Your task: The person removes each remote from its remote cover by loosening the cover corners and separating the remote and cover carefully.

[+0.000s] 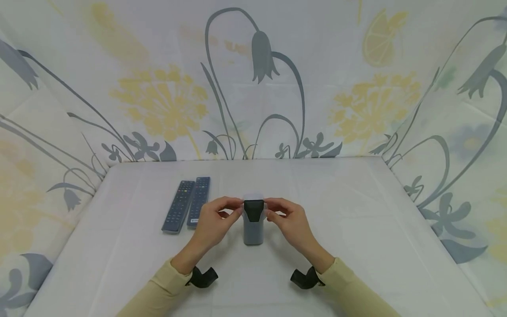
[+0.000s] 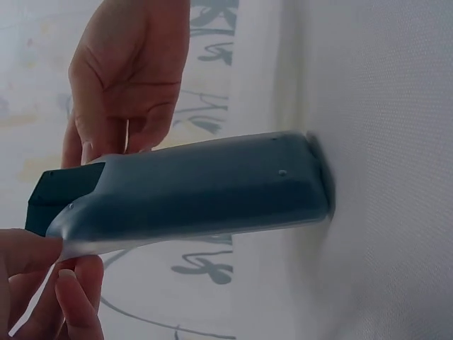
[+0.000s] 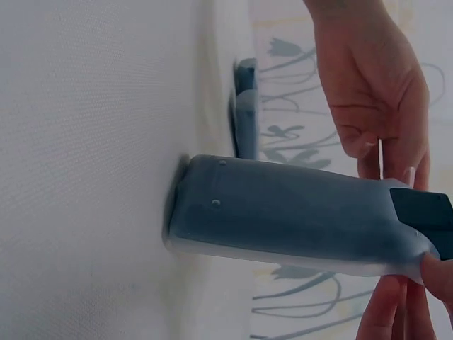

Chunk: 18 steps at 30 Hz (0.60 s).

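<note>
A dark remote control [image 1: 253, 206] stands nearly upright in front of me, inside a translucent cover [image 1: 253, 235]. Its black end shows through an opening at the top of the cover, while the lower end is right at the tabletop. My left hand [image 1: 214, 220] pinches the cover's upper edge on the left between thumb and fingers. Opposite it, my right hand [image 1: 291, 220] pinches the same edge on the right. In the left wrist view, the cover [image 2: 205, 188] bulges around the opening, where the thumb tips press. The button side is hidden.
Two more remote controls lie side by side on the left of the white table [image 1: 356, 229], one remote [image 1: 179, 207] farther left and another remote [image 1: 199, 198] close beyond my left hand. Patterned cloth [image 1: 253, 110] hangs around the back and sides.
</note>
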Tool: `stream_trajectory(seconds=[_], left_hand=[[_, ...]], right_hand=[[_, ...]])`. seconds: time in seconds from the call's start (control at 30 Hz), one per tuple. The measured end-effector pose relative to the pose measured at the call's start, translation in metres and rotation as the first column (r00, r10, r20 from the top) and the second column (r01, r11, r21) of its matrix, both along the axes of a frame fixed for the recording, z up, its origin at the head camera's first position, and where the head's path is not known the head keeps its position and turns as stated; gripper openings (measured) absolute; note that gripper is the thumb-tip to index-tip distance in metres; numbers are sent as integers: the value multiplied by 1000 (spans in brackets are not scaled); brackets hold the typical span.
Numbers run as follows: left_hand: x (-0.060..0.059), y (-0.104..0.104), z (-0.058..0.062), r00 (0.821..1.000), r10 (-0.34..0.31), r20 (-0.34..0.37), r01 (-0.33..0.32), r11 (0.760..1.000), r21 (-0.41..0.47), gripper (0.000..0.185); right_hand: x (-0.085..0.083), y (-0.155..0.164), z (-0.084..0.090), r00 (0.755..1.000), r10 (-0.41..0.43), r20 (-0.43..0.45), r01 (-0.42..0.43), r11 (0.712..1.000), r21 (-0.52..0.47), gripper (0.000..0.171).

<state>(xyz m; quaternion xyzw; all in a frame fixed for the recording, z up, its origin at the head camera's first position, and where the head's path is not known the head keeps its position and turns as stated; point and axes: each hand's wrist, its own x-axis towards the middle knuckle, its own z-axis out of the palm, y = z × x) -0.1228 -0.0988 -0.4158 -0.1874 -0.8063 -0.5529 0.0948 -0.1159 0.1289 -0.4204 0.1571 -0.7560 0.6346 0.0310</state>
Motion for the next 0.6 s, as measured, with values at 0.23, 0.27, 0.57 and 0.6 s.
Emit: stream_trajectory(seconds=[0.23, 0.27, 0.57, 0.6], left_hand=[[2, 1, 0, 999, -29, -26, 30, 999, 38, 24], [1, 2, -1, 999, -31, -38, 33, 999, 43, 25], [-1, 5, -2, 992, -19, -122, 23, 999, 27, 27], [-1, 5, -2, 992, -21, -124, 23, 1000, 19, 27]], right_hand=[[-2, -1, 2, 999, -29, -41, 30, 999, 29, 33], [-2, -1, 3, 998, -36, -55, 38, 999, 37, 33], [-4, 0, 4, 990, -35, -136, 45, 996, 71, 34], [-4, 1, 4, 990, -30, -141, 40, 997, 70, 34]])
